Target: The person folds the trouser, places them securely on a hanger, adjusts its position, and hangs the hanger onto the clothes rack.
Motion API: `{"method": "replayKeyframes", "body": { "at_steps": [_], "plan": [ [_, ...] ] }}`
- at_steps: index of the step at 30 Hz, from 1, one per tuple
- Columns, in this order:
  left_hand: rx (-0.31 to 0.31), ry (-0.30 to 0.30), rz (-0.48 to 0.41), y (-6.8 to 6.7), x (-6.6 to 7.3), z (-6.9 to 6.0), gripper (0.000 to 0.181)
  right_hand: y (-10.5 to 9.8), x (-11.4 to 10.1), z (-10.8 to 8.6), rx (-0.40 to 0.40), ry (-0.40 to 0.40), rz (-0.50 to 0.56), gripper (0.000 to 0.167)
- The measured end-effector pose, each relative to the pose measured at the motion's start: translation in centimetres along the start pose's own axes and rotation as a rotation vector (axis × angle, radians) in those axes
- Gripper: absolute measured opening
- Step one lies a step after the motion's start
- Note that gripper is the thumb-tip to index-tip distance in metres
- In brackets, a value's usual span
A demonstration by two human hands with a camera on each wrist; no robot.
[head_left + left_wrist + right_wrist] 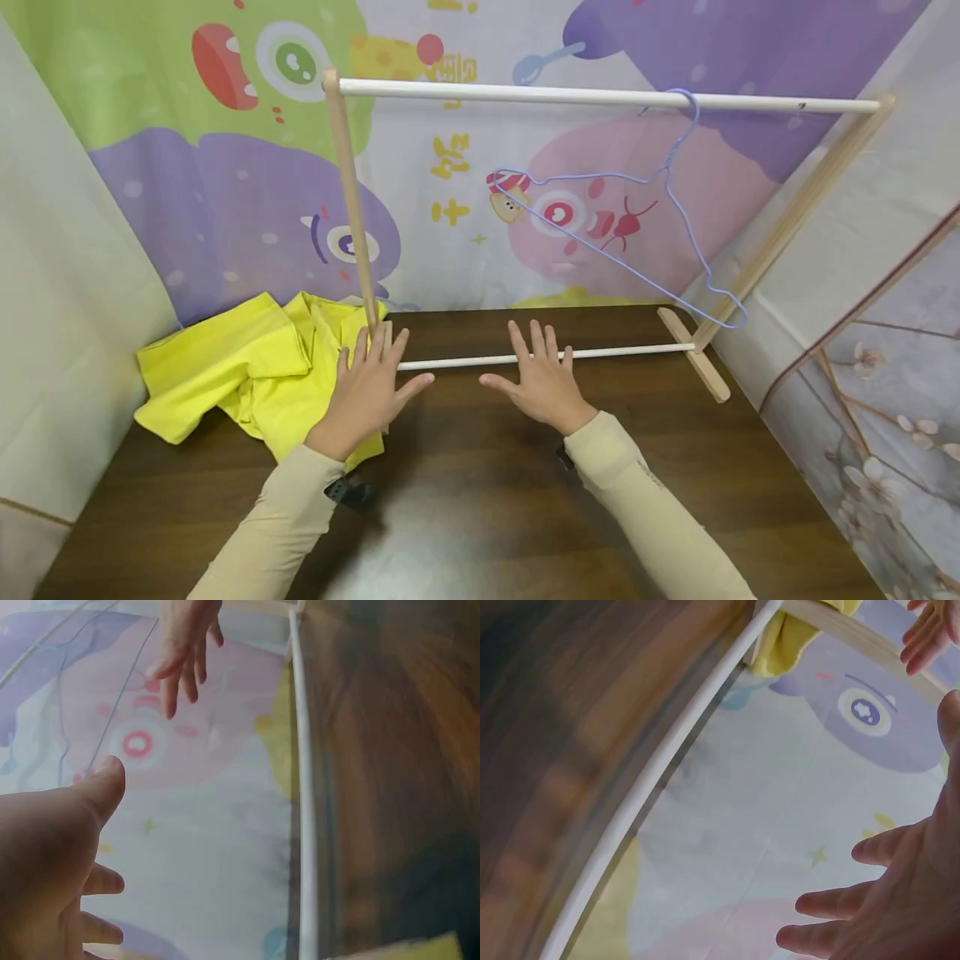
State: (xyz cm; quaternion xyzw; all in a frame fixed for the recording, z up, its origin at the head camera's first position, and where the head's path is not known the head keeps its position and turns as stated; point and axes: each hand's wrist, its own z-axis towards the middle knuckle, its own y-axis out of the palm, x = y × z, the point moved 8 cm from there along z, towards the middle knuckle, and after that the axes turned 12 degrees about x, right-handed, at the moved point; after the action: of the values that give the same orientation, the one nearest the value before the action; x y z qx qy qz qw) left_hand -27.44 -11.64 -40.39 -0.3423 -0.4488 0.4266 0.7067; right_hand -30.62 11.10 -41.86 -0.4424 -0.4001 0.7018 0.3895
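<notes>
1. Your left hand (366, 390) is spread wide, thumb out, nothing in it. Your right hand (543, 379) is the same: fingers splayed, holding nothing. They're roughly level, with a gap between the thumbs.
2. The bright yellow fabric garment (225, 358) is bunched on the table, just left of your left hand and partly behind it in the head view. That's easily your nearer hand. Can't be sure from that angle whether they touch. It's too rumpled for me to call a long axis.
3. The thin white lower rod (472, 362) runs side to side past your fingertips, and the pale wooden left post (349, 183) rises beyond your left hand.
4. The light blue-violet wire hanger (669, 162) is up and to the right of your right hand, so that one's nearer. It's hooked over the white upper rod (510, 92), and its long bottom bar slopes down to the right.
5. Under it all you've got the dark brown wood-grain table (480, 508).
</notes>
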Motion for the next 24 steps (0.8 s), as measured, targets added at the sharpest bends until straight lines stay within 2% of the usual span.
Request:
{"method": "replayKeyframes", "body": {
  "at_steps": [11,17,24],
  "plan": [
    [-0.022,-0.100,0.030,-3.1,-4.7,0.1,0.085,1.5,-3.5,1.0,-0.044,-0.061,0.014,0.099],
    [-0.042,-0.149,0.045,-3.9,-7.0,0.0,0.091,2.5,-5.0,1.3,-0.066,-0.086,0.031,0.101],
    [-0.043,-0.175,0.054,-4.5,-9.1,0.3,0.094,3.6,-6.4,1.5,-0.088,-0.110,0.055,0.103]
  ]
}}
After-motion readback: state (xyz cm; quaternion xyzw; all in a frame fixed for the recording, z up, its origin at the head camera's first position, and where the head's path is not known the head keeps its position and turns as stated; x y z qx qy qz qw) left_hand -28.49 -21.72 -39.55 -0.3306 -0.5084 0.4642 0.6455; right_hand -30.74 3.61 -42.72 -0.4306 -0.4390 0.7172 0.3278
